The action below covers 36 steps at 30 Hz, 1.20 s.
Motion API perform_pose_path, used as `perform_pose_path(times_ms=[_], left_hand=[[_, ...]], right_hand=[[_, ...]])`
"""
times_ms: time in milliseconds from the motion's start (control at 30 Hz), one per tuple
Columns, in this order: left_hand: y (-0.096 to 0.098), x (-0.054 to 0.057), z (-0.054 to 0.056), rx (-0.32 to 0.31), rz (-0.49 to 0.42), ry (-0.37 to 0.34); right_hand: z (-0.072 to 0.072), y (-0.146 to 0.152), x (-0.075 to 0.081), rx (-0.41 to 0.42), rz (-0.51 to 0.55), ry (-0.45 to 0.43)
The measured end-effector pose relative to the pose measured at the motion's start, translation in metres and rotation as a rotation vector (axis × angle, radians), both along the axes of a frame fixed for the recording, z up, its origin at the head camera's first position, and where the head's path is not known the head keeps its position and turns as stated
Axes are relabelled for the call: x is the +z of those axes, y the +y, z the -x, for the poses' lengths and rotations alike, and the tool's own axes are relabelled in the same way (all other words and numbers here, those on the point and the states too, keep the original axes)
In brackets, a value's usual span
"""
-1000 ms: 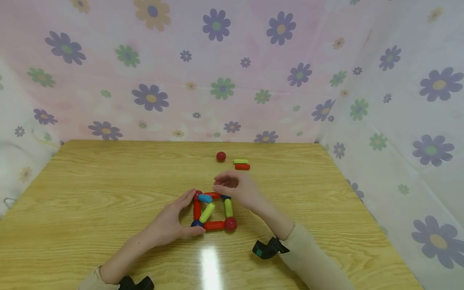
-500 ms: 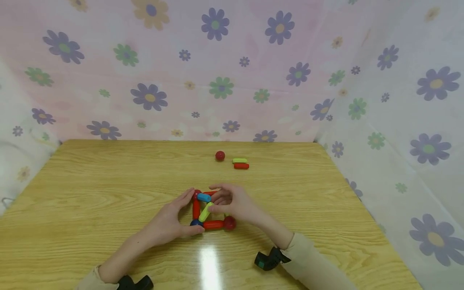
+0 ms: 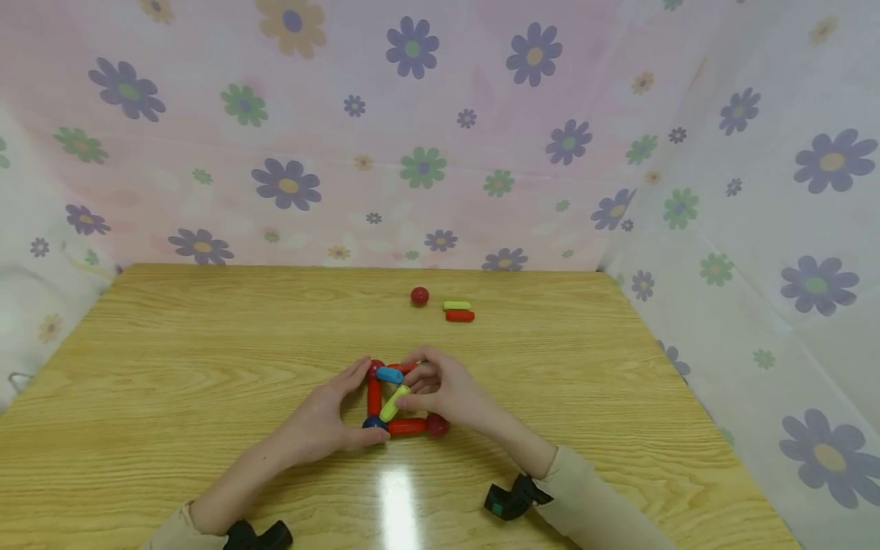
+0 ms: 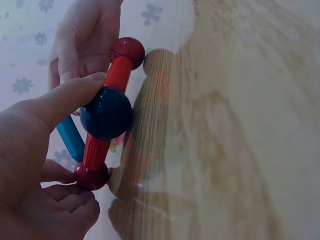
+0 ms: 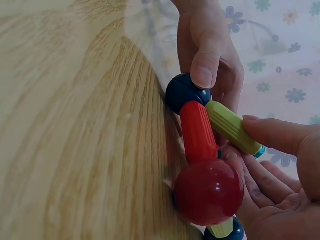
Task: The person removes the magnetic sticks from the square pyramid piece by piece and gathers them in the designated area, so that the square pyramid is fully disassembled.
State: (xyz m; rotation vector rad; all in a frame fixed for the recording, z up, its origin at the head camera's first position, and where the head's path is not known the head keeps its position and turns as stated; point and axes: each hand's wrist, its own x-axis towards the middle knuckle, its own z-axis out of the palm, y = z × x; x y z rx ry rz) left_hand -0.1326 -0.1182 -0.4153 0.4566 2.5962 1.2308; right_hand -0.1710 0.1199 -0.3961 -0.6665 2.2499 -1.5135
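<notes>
A square frame of magnetic rods and balls lies on the table in front of me. My left hand [image 3: 319, 424] grips its left side, thumb on the dark blue ball [image 4: 106, 113] and fingertips at the far red ball [image 3: 376, 367]. From the blue ball a yellow-green rod [image 5: 232, 127] slants upward; my right hand [image 3: 450, 391] pinches its upper end between thumb and fingers. A light blue rod [image 3: 389, 375] leans from the far red ball, its tip close to that end. Red rods [image 3: 408, 427] link the corners, with another red ball [image 5: 208, 192] at near right. My right hand covers the frame's right side in the head view.
Farther back on the wooden table [image 3: 241, 321] lie a loose red ball [image 3: 419, 296], a yellow-green rod [image 3: 457, 305] and a red rod [image 3: 460, 315] side by side. A flowered cloth [image 3: 330, 130] hangs behind and on the sides.
My right hand has come from the far right corner of the frame inward to the slanting yellow-green rod and taken hold of its upper end. My left hand has stayed in place.
</notes>
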Motion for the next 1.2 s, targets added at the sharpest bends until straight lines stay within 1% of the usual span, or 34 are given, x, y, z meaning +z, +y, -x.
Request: perform_pose_path(times_ms=[133,233,367,500,600,667,800,933,1033,1200], left_hand=[[0.000,-0.001,0.001,-0.002,0.009,0.006],[-0.001,-0.001,0.001,-0.003,0.010,0.010],[-0.001,0.000,0.001,-0.003,0.008,0.005],[-0.001,0.001,0.001,-0.001,0.010,0.004],[-0.001,0.000,0.000,-0.001,0.008,0.006],[-0.001,0.000,0.000,-0.001,0.007,0.005],[-0.001,0.000,0.000,0.000,0.007,0.005],[-0.001,0.000,0.001,-0.001,0.009,0.010],[-0.001,-0.001,0.001,-0.002,0.010,0.017],[-0.001,-0.001,0.001,-0.003,0.003,0.024]], right_hand=[[-0.002,0.004,-0.002,-0.004,0.000,-0.004],[-0.003,0.006,-0.002,0.007,-0.006,0.014],[-0.003,0.008,-0.002,0.032,-0.031,0.048],[-0.003,0.010,0.000,0.081,-0.046,0.074],[-0.004,0.011,0.001,0.117,-0.039,0.084],[-0.004,0.011,0.001,0.124,-0.039,0.079],[-0.006,0.009,-0.003,0.123,-0.071,0.074],[-0.008,0.004,-0.009,0.117,-0.127,0.126],[-0.010,0.000,-0.013,0.112,-0.124,0.156],[-0.012,-0.004,-0.014,0.118,-0.093,0.173]])
